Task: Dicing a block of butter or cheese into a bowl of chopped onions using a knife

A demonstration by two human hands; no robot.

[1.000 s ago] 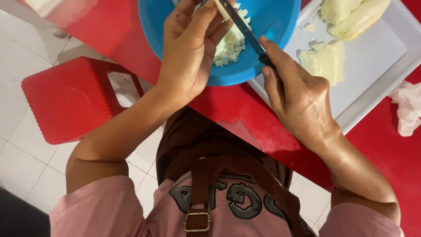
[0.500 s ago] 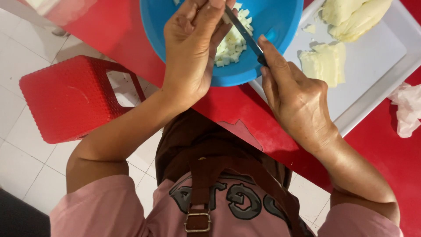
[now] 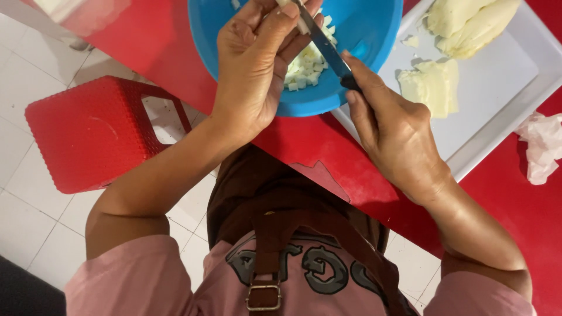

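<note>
L hand (image 3: 254, 76) is held over the blue bowl (image 3: 374, 35), thumb & fingers pinched on a small pale piece (image 3: 300, 23) at the top edge of view, most of it hidden by the fingers. R hand (image 3: 395, 131) is closed around a knife (image 3: 325, 47), handle buried in the fist, index finger laid along the back; dark blade slants up-left over the bowl w/ its tip touching the pale piece by the L fingertips. Pale diced bits (image 3: 307, 67) lie in the bowl just under the blade. Bowl sits on a red table (image 3: 310, 140), touching a white tray (image 3: 497, 99) to its right. Tray holds a flat pale slab (image 3: 433, 88) and a bigger pale chunk (image 3: 468, 20) further back. Crumpled tissue (image 3: 541, 146) on the table beside the tray. Red stool (image 3: 88, 134) stands on the tiled floor under the L arm
</note>
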